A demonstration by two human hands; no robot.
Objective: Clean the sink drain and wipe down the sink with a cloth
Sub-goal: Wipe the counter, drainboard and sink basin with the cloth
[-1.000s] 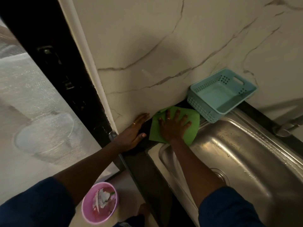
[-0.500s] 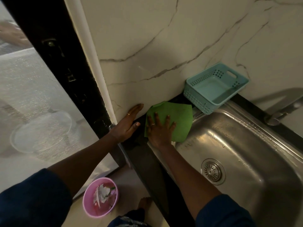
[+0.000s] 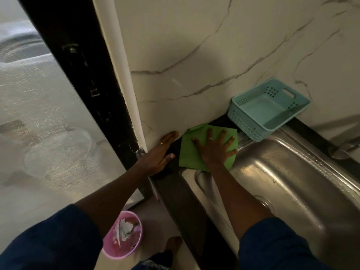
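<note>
A green cloth (image 3: 190, 154) lies flat over the dark counter and the far-left corner of the steel sink (image 3: 296, 184). My right hand (image 3: 213, 148) presses on the cloth with fingers spread. Flat on the dark counter edge just left of the cloth rests my left hand (image 3: 158, 152), fingers together, holding nothing. The sink drain (image 3: 266, 202) is mostly hidden behind my right forearm; only its rim shows.
A light blue plastic basket (image 3: 266, 108) stands on the counter against the marble wall, just right of the cloth. A tap base (image 3: 341, 151) sits at the right edge. A pink bin (image 3: 124, 233) with scraps stands on the floor below, beside a dark door frame.
My right hand has slid the cloth away from the counter's front edge, back toward the wall and the basket. The view has shifted, so my forearm now covers the drain. The left hand stays put.
</note>
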